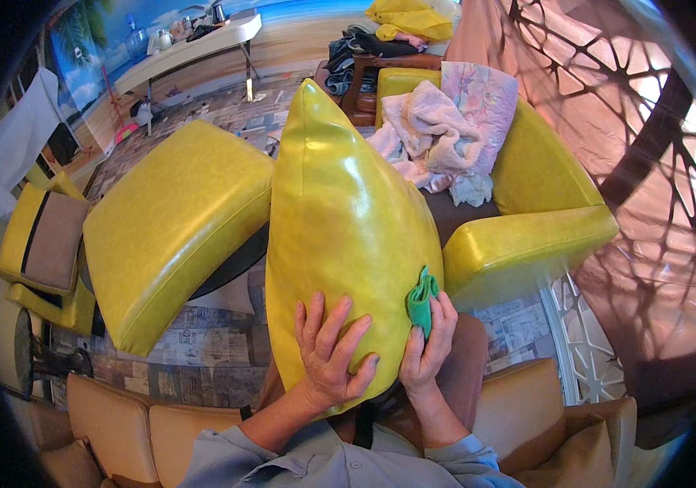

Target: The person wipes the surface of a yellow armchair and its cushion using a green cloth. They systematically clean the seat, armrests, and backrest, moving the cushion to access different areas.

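Note:
A large, shiny yellow leather-look cushion (348,232) stands on my lap, its pointed corner up and away from me. My left hand (335,357) lies flat on its lower front, fingers spread. In my right hand (430,348) is a folded green cloth (422,304), pinched between thumb and fingers against the cushion's right side. Part of the cushion's lower edge is hidden behind my left wrist.
Left of the cushion, a yellow seat cushion (183,226) rests on a dark round surface. To the right stands a yellow armchair (531,238) holding crumpled towels (439,131). A white table (195,52) bearing several items is at the back. Tan sofa seats (110,427) flank me.

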Motion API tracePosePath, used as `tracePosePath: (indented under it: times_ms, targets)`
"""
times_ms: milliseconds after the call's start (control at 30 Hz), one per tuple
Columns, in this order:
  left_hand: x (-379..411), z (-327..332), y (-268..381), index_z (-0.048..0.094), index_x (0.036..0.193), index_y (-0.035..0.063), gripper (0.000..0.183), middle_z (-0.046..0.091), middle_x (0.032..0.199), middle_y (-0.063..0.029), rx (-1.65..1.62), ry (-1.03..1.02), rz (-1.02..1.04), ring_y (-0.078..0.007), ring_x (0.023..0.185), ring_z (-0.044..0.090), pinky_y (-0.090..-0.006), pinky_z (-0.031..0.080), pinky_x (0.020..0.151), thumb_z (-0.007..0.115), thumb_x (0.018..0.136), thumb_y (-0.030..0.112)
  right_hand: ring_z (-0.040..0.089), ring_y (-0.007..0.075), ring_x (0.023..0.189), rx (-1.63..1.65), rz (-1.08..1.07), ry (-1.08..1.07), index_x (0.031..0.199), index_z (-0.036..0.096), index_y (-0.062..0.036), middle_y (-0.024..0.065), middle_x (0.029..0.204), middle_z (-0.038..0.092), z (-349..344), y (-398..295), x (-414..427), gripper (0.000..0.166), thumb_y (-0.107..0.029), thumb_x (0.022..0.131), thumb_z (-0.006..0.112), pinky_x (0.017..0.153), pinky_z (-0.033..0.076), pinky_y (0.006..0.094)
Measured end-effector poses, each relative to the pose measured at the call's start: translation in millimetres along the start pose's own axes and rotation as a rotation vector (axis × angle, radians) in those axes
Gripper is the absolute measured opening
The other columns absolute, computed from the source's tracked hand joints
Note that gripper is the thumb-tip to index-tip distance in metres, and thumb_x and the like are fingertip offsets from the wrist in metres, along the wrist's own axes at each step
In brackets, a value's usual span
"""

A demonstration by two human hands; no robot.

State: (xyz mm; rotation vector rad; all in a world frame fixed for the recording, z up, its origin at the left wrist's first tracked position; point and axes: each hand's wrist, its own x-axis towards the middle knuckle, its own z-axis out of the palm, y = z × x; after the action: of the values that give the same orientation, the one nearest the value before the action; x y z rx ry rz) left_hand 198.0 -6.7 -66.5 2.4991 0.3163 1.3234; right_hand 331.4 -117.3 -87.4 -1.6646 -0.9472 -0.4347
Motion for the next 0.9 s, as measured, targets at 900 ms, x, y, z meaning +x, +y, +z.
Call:
tracePosePath:
  times_ms: [900]
  targets:
    - [5.4, -1.1, -2.3, 0.06, 0.13, 0.0052, 0.051, 0.047, 0.148, -0.023, 0.046, -0.014, 0.052, -0.051, 0.143, 0.035, -0.0634, 0.02, 0.117, 0.061, 0.087, 0.033, 0.049, 0.0357, 0.127, 0.104, 0.189, 0.067, 0.14, 0.048, 0.0052, 0.0227, 0.137, 0.05, 2.4, 13.9, -4.4, 0.043, -0.012, 0.101, 0.047, 0.111, 0.035, 0.0453]
